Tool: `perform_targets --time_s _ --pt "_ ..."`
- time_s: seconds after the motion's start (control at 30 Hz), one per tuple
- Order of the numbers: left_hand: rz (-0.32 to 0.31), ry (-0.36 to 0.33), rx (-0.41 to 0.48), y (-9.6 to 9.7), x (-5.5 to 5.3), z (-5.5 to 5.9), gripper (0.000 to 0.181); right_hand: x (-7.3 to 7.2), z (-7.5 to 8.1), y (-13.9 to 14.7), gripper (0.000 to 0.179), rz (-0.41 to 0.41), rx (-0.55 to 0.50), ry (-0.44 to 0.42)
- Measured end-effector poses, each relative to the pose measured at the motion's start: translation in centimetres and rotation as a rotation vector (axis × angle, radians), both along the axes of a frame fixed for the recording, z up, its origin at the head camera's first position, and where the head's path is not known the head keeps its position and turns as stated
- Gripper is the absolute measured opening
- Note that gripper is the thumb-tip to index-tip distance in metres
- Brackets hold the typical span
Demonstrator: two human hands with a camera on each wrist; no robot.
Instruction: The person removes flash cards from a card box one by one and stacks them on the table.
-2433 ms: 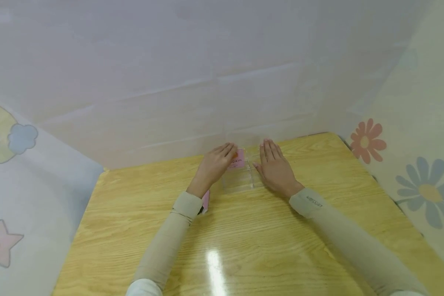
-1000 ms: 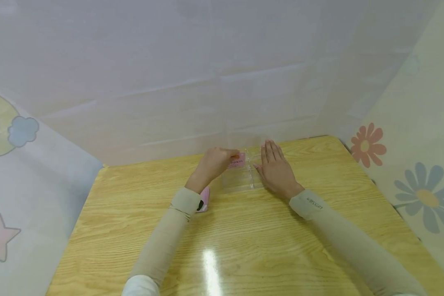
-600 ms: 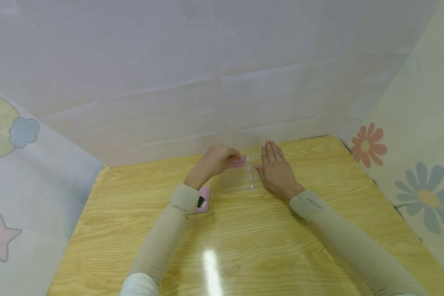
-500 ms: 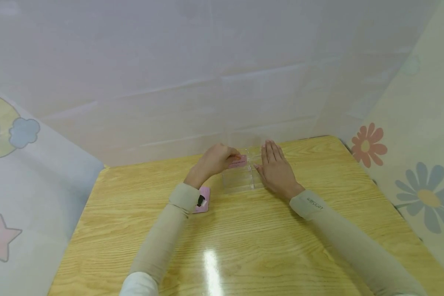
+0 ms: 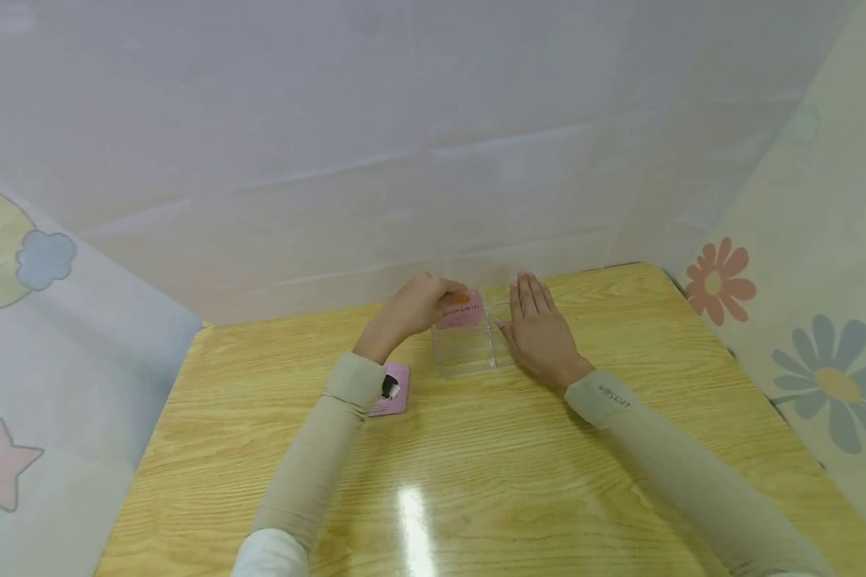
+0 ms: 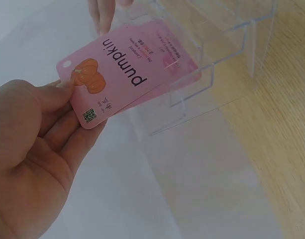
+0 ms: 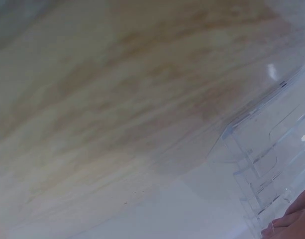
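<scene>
My left hand (image 5: 411, 306) pinches a pink flashcard (image 6: 117, 62) printed with an orange pumpkin and the word "pumpkin", the thumb on the picture. At least one more pink card edge shows beneath it in the left wrist view. The cards' far end lies at the top slot of a clear stepped acrylic rack (image 5: 463, 353), overlapping its edge. My right hand (image 5: 543, 330) lies with straight fingers along the rack's right side; in the right wrist view its fingers (image 7: 291, 219) are at the clear plastic.
Another pink card (image 5: 397, 390) with a black-and-white picture lies on the wooden table (image 5: 476, 481) beside the left cuff, partly covered by it. A pale wall sheet (image 5: 332, 200) stands right behind the table's back edge, with printed side walls left and right.
My left hand has shifted slightly left and up, and the pumpkin card has risen and tilted, showing more of its face. More of the table card is uncovered. My right hand stays put.
</scene>
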State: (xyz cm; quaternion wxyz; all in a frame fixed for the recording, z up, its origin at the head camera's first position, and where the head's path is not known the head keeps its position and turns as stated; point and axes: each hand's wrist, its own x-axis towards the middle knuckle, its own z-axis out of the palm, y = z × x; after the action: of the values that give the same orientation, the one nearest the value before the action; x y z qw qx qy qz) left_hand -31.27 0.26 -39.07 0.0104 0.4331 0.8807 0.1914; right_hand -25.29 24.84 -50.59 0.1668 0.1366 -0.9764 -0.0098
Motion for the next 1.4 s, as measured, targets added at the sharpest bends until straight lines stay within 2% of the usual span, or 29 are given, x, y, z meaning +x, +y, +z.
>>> perform_targets --time_s 0.3,0.63,0.8,1.1,1.4 --pt "0.101 0.116 0.02 -0.5 0.1 0.9 0.024 0.0 0.1 0.2 0.077 -0.009 0.02 -0.01" --pt "0.148 0.117 0.016 -1.1 0.5 2.0 0.019 0.2 0.1 0.2 0.077 -0.005 0.01 0.001" --pt "0.16 0.044 0.039 -1.8 0.5 2.7 0.019 0.2 0.1 0.1 0.077 -0.002 0.004 0.014" --pt "0.15 -0.165 0.112 -3.5 -0.3 3.3 0.021 0.1 0.2 0.0 0.076 -0.003 -0.007 0.022" --pt "0.164 -0.307 0.148 -5.6 -0.9 2.8 0.022 0.2 0.4 0.0 0.075 -0.01 -0.005 -0.014"
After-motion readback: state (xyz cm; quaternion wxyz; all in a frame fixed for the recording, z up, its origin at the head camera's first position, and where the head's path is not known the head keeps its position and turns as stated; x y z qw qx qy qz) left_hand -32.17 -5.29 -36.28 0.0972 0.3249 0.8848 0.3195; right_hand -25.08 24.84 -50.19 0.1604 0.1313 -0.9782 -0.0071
